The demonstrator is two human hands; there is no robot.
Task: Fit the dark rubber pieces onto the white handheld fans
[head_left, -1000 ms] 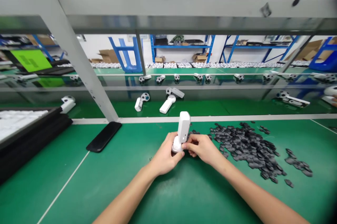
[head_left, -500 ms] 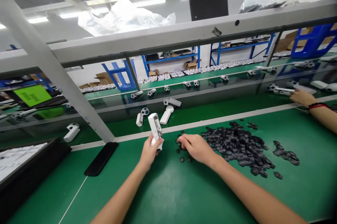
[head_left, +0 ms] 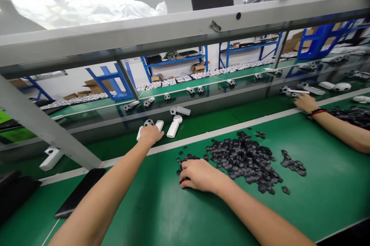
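Over the belt beyond the bench edge, my left hand (head_left: 150, 135) is on a white device (head_left: 159, 125), its fingers curled round and partly hidden. A soccer-ball-patterned piece (head_left: 148, 122) shows just behind it. My right hand (head_left: 199, 175) rests low over the green bench, at the left end of the small black pieces, with its fingers curled; what its fingertips hold, if anything, is hidden. The main heap of black pieces (head_left: 245, 157) spreads to the right of that hand. Another white device (head_left: 174, 126) lies on the belt to the right of my left hand.
Another person's hand (head_left: 306, 102) reaches to the belt at right. A black phone-like slab (head_left: 79, 194) lies at left, near a slanting metal post (head_left: 49, 122). A metal beam (head_left: 130, 32) crosses above. A black tray (head_left: 17, 196) sits at far left.
My left hand has moved forward from above the bench to the belt with the white device. My right hand has lowered slightly and its fingers have spread a little. The view has shifted right.
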